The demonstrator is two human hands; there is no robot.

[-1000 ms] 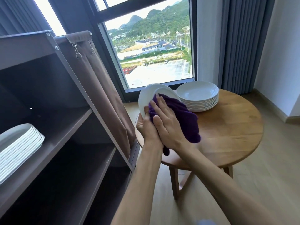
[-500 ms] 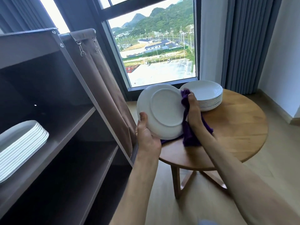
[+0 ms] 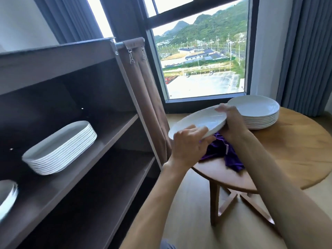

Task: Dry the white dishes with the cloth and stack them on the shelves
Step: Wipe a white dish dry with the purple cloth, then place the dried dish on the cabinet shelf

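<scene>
White plate (image 3: 197,121) is pinched at opposite rims by both hands' fingers, left hand (image 3: 190,142) nearer, right hand (image 3: 233,123) beyond. Below them the purple cloth (image 3: 222,153) lies on the counter (image 3: 296,150). Drying looks finished; next, carry it left onto the shelf stack (image 3: 61,148).

A single head-worn view (wide-angle, so straight edges bow) looks forward and down from standing height. The shelves (image 3: 75,141) fill the left side close by, the round table (image 3: 291,150) lies to the right, and the window (image 3: 201,56) stands straight ahead beyond the table's far edge. Both forearms enter from the bottom edge.
</scene>
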